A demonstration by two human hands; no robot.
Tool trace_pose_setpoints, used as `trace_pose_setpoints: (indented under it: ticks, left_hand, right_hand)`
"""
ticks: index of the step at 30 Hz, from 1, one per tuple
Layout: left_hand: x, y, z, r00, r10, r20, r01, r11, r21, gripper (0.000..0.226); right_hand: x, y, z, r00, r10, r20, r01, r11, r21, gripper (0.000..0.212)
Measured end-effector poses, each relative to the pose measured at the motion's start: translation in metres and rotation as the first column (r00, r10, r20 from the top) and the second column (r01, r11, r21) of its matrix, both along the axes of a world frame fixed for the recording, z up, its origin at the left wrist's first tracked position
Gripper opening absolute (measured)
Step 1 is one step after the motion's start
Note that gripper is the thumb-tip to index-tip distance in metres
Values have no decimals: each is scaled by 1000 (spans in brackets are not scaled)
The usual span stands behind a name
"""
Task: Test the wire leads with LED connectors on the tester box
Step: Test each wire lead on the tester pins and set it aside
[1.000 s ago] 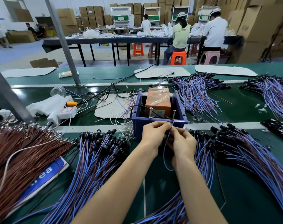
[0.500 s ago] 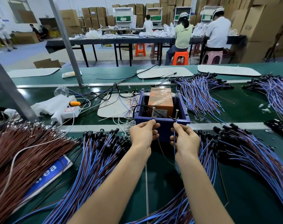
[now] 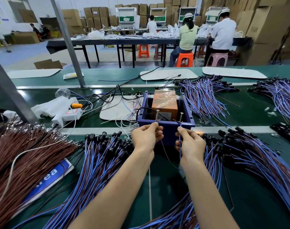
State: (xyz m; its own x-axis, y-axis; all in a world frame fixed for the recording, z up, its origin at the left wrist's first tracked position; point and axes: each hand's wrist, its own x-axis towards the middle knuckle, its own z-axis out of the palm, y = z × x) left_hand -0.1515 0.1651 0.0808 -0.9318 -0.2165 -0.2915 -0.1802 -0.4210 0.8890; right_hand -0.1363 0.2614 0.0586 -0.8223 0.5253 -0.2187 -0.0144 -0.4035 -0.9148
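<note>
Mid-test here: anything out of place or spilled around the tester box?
Small clear pieces lie scattered on the green belt right of the tester box; too small to identify. Nothing else stands out.

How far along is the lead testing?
In hand: the left hand holds a brown wire at one screw of the tester box, the right hand a blue wire at the other. Done and left: piles of leads lie either side; which are tested I cannot tell.

Tester box (image 3: 169, 129) stands centred — left wire pile (image 3: 98, 156), right wire pile (image 3: 250, 151) flanking.
</note>
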Motion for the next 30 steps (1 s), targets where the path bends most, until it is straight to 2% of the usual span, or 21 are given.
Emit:
trace_pose_setpoints:
  ticks: [10,24,27,29,30]
  left_hand:
    - [1,1,-2,999,24,-24,-25,1000,-15,15]
    - [3,-2,-2,999,-32,-10,32,999,-8,13]
    - [16,-10,2,976,-215,-39,213,976,-53,11]
    - [32,-22,0,885,-457,-92,445,887,-123,15]
    - [40,-31,-3,803,-585,-114,564,807,-175,17]
  right_hand:
    - [-1,0,-2,1000,4,-1,-4,1000,-15,16]
    - [1,0,-1,1000,3,-17,-4,1000,-25,19]
    - [10,2,1,994,106,-12,-105,994,12,18]
    - [22,6,2,961,277,16,-277,952,132,20]
    - [30,9,2,922,384,43,-385,899,211,22]
